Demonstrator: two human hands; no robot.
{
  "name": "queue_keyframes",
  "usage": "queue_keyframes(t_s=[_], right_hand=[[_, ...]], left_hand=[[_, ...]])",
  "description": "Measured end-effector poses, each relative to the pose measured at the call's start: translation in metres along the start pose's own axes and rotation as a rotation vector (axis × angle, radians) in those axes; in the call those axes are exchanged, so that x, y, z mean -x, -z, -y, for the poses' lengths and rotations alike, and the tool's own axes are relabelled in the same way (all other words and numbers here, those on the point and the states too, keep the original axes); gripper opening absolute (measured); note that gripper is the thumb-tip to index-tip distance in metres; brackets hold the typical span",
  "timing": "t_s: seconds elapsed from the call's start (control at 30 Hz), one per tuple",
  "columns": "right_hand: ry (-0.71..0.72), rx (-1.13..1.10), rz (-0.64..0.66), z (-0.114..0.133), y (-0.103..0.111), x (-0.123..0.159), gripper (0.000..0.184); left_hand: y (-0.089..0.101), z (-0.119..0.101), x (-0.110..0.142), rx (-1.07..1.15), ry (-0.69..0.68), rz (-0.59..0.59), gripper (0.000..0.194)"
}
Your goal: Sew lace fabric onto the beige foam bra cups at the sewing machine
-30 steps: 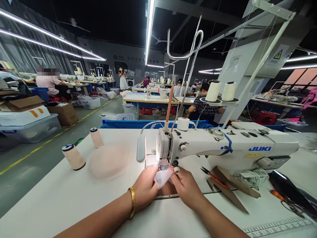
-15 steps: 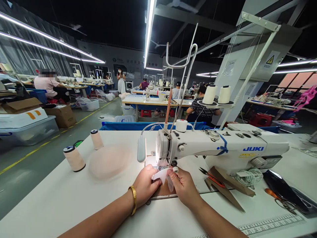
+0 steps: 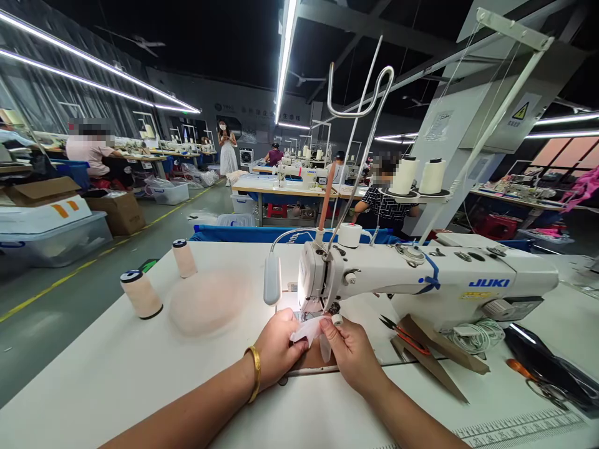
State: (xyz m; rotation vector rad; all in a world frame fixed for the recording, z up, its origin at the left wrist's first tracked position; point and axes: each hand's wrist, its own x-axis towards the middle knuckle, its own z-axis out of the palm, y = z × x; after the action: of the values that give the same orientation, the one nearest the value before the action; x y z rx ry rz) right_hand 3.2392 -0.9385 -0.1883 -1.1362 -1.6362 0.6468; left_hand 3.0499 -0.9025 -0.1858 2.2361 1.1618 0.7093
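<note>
Between my two hands is a small piece of sheer white fabric point(image 3: 307, 330), just in front of the needle area of a white sewing machine point(image 3: 374, 268). My left hand point(image 3: 277, 349) pinches its left end, thumb below and fingers on top. With thumb and fingers closed, my right hand point(image 3: 352, 355) grips the right end, close under the machine head. A loose flap of the fabric hangs down between the hands. The presser foot and needle are partly hidden by the fabric and fingers. A lit lamp point(image 3: 272, 279) hangs left of the needle.
Two peach thread cones point(image 3: 141, 296) and a sheer peach fabric pile point(image 3: 208, 302) lie on the left. Right of my hand are thread snips point(image 3: 408, 337), brown card pieces point(image 3: 437, 362), coiled cable point(image 3: 478, 337) and scissors point(image 3: 545, 390). Co-workers sit at machines beyond; one person point(image 3: 228, 149) stands.
The camera view has shifted slightly, so the machine appears a little farther right. Both hands keep hold of the fabric, which looks flatter and more stretched between them.
</note>
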Motion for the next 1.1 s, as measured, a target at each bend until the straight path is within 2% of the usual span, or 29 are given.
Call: queue_keyframes(t_s=[0.43, 0.6, 0.8, 0.93, 1.1], right_hand=[[-0.066, -0.015, 0.037, -0.004, -0.003, 0.001, 0.058], [-0.091, -0.064, 0.024, -0.004, -0.002, 0.002, 0.056], [-0.042, -0.075, 0.059, 0.003, -0.004, 0.000, 0.057], [-0.090, -0.056, 0.033, 0.000, -0.005, 0.001, 0.061], [-0.119, -0.112, 0.022, -0.003, -0.006, 0.002, 0.060]], left_hand=[[-0.002, 0.005, 0.000, -0.024, -0.109, -0.020, 0.013], [-0.004, 0.004, 0.001, -0.038, -0.077, -0.071, 0.005], [-0.007, 0.010, -0.001, -0.077, -0.128, -0.068, 0.014], [-0.006, 0.011, 0.000, -0.101, -0.143, -0.074, 0.011], [-0.007, 0.010, 0.001, -0.099, -0.100, -0.105, 0.004]])
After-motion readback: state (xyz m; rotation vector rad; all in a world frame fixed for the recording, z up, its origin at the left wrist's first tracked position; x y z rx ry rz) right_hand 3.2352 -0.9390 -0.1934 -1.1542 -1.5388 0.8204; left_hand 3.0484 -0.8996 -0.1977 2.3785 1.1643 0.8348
